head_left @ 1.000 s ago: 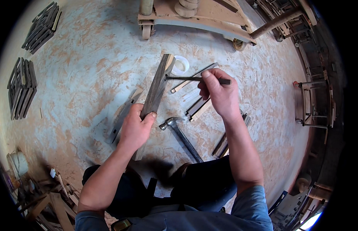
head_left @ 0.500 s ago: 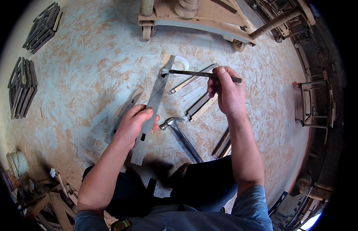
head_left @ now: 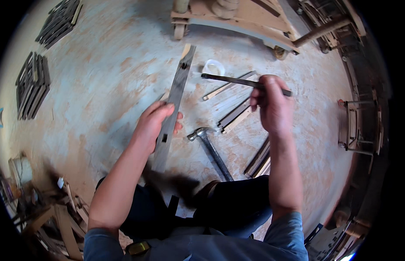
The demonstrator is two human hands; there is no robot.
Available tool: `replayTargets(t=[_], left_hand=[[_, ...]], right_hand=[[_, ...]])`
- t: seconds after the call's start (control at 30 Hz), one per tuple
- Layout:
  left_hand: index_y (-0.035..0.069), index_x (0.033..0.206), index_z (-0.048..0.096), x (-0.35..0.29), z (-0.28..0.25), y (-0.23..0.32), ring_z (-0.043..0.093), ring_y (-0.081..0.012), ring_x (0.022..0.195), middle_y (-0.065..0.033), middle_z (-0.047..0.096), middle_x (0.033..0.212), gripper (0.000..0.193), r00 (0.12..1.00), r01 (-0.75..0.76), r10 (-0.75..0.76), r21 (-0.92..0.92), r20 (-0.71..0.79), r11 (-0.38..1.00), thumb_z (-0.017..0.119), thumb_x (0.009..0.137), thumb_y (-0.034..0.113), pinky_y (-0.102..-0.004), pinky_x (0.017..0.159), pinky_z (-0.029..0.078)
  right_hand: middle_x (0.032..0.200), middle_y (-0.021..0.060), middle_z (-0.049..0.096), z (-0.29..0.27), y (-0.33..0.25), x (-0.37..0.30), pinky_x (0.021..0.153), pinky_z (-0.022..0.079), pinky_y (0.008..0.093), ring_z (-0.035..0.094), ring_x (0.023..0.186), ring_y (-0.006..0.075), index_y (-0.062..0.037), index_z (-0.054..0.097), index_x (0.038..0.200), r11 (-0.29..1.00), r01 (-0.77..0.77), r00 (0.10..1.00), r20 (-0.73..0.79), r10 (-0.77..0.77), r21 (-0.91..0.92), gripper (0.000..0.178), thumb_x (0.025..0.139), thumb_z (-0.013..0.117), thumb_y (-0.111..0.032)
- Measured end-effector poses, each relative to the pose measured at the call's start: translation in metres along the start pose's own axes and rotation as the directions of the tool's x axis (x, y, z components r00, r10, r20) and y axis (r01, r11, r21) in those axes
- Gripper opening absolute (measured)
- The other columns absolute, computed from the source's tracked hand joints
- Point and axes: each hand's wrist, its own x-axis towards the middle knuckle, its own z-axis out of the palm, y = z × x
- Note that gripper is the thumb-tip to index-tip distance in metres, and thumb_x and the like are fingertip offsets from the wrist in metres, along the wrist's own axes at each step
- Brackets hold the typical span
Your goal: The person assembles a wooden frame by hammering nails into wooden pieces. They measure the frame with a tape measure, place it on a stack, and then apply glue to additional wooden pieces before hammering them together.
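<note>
My left hand [head_left: 155, 124] is closed around a long grey wooden slat [head_left: 179, 85], thumb on its face. The slat slants up and away from me, with one dark slot near its far end and another below my hand. A thin dark stick [head_left: 235, 81] is pinched in my right hand [head_left: 274, 106], pointing left. Its tip hangs apart from the slat, near a small white plastic tub [head_left: 213, 67] on the floor. Pale contents show inside the tub.
A claw hammer [head_left: 212, 153] lies on the stained floor before my knees. Several wooden strips [head_left: 235, 114] lie to its right. Stacked dark frames [head_left: 33, 86] stand far left, a wheeled wooden cart [head_left: 237, 21] at the back, and scrap wood [head_left: 65, 228] at lower left.
The stick's tip has come away from the slat's far slot, where white stuff showed, and my right hand has moved right. My left hand still holds the slat.
</note>
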Motion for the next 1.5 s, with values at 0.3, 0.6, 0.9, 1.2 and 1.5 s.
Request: replayTargets(t=[0.3, 0.6, 0.9, 1.2, 1.5], left_hand=[[0.004, 0.116, 0.050, 0.007, -0.008, 0.021, 0.060, -0.0164, 0.069, -0.0109, 0.063, 0.090, 0.043, 0.950, -0.162, 0.139, -0.060, -0.281, 0.985, 0.054, 0.095, 0.041, -0.0312, 0.061, 0.050], [0.006, 0.108, 0.050, 0.002, -0.008, 0.019, 0.060, -0.0163, 0.067, -0.0118, 0.062, 0.091, 0.034, 0.932, -0.255, 0.221, -0.086, -0.287, 0.963, 0.059, 0.094, 0.036, -0.0302, 0.059, 0.050], [0.006, 0.109, 0.052, 0.004, -0.008, 0.008, 0.060, -0.0147, 0.071, -0.0091, 0.062, 0.091, 0.034, 0.915, -0.307, 0.302, 0.024, -0.269, 0.951, 0.064, 0.093, 0.034, -0.0303, 0.062, 0.052], [-0.004, 0.112, 0.051, 0.000, -0.001, 0.008, 0.056, -0.0115, 0.085, -0.0083, 0.061, 0.097, 0.042, 0.861, -0.401, 0.432, 0.163, -0.268, 0.901, 0.071, 0.089, 0.024, -0.0279, 0.074, 0.048], [-0.007, 0.116, 0.050, 0.010, -0.010, 0.008, 0.057, -0.0146, 0.088, -0.0113, 0.061, 0.100, 0.049, 0.862, -0.366, 0.430, 0.256, -0.268, 0.894, 0.073, 0.086, 0.024, -0.0296, 0.077, 0.048]], right_hand=[[0.073, 0.0049, 0.064, 0.038, -0.013, -0.065, 0.057, 0.047, 0.0230, 0.058, 0.063, 0.0091, 0.0011, 0.063, 0.087, 0.995, -0.013, 0.951, 0.306, 0.044, -0.103, 0.014, 0.094, 0.063, -0.011], [0.073, 0.0009, 0.062, 0.050, -0.006, -0.068, 0.060, 0.045, 0.0213, 0.055, 0.066, 0.0060, 0.0004, 0.065, 0.090, 0.979, -0.084, 0.929, 0.340, 0.145, -0.187, 0.014, 0.094, 0.064, -0.013], [0.075, 0.0023, 0.064, 0.061, -0.002, -0.073, 0.062, 0.048, 0.0230, 0.057, 0.069, 0.0076, 0.0011, 0.066, 0.092, 0.960, -0.095, 0.902, 0.386, 0.196, -0.264, 0.013, 0.093, 0.065, -0.012], [0.080, 0.0117, 0.067, 0.068, -0.003, -0.070, 0.065, 0.053, 0.0326, 0.067, 0.072, 0.0243, -0.0008, 0.069, 0.086, 0.762, 0.400, 0.835, 0.545, -0.074, -0.510, 0.012, 0.080, 0.075, -0.009], [0.078, 0.0114, 0.067, 0.069, 0.009, -0.066, 0.065, 0.052, 0.0302, 0.065, 0.071, 0.0213, 0.0004, 0.069, 0.088, 0.805, 0.356, 0.837, 0.544, -0.050, -0.474, 0.009, 0.083, 0.073, -0.007]])
